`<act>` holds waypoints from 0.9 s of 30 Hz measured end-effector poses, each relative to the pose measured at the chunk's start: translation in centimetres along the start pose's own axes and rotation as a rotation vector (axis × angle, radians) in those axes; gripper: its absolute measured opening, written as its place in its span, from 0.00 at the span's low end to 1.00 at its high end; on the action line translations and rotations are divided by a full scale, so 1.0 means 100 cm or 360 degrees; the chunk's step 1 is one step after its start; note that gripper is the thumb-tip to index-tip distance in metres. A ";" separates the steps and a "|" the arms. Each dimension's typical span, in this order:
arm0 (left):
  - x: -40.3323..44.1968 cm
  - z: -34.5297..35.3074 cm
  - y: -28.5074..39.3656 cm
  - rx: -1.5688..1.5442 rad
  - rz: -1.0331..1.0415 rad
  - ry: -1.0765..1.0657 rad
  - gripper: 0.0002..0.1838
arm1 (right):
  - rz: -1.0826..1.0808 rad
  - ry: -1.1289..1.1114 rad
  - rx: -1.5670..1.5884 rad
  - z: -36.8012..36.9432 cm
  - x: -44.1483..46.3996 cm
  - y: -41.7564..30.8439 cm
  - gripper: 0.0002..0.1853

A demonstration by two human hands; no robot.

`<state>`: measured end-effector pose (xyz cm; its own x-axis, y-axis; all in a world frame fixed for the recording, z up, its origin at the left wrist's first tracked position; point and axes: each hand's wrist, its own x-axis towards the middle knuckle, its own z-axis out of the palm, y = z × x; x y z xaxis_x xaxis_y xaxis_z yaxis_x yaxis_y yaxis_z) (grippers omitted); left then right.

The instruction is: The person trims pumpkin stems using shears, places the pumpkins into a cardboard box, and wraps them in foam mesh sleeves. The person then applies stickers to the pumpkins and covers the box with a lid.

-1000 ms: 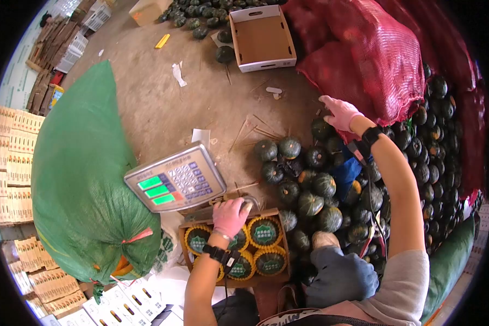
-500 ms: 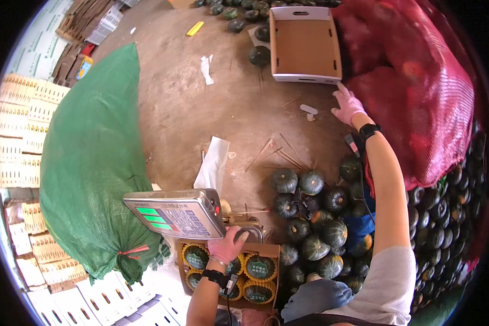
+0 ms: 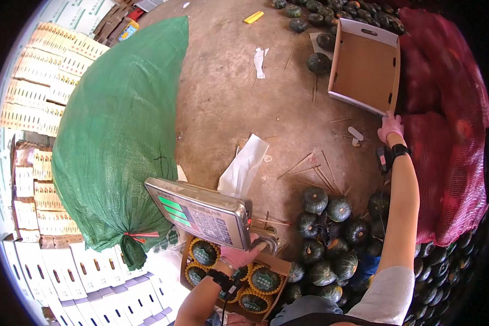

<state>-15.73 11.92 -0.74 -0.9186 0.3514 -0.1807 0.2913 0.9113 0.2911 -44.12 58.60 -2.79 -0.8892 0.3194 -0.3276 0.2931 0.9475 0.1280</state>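
My left hand (image 3: pixel 240 255), in a pink glove, rests against the lower right corner of the digital scale (image 3: pixel 198 209), beside its metal bracket. The thumb is stretched away from the fingers; some fingers are hidden. Beneath it is a cardboard box (image 3: pixel 281 265) of labelled dark green squashes (image 3: pixel 265 278) in yellow foam nets. My right arm is stretched far forward. My gloved right hand (image 3: pixel 391 127) is closed on the near right corner of an open shallow cardboard box (image 3: pixel 364 68), white outside and brown inside. Its inside holds nothing.
A large green sack (image 3: pixel 119 136) lies left, and red mesh sacks (image 3: pixel 445 157) stand right. Loose squashes (image 3: pixel 337 239) are heaped before me, with others (image 3: pixel 319 63) beside the shallow box. White cartons (image 3: pixel 54 271) are stacked at left. Paper scraps (image 3: pixel 243 163) and sticks litter the floor.
My right hand has reached the shallow box's corner and closed on it. The view has turned, shifting the scene rightward. My left hand stays at the scale.
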 end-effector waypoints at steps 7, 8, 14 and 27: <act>0.003 -0.006 0.004 -0.0124 0.0035 0.0235 0.17 | -0.0113 0.0185 -0.0122 0.023 -0.018 -0.030 0.21; 0.002 -0.004 0.004 -0.0137 0.0033 0.0222 0.17 | -0.0127 -0.0003 -0.0149 0.020 -0.029 -0.040 0.20; 0.005 -0.008 0.004 -0.0042 0.0028 0.0158 0.21 | -0.0147 0.0227 0.0300 0.054 -0.050 -0.041 0.14; 0.005 -0.008 0.000 -0.0153 0.0065 -0.0160 0.26 | -0.0721 0.0302 0.3153 -0.093 -0.229 0.085 0.17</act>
<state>-16.46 11.91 -0.05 -0.8739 0.4117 -0.2584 0.2965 0.8727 0.3879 -24.49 59.17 14.47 -0.9730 0.2222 0.0618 -0.1280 -0.2975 -0.9461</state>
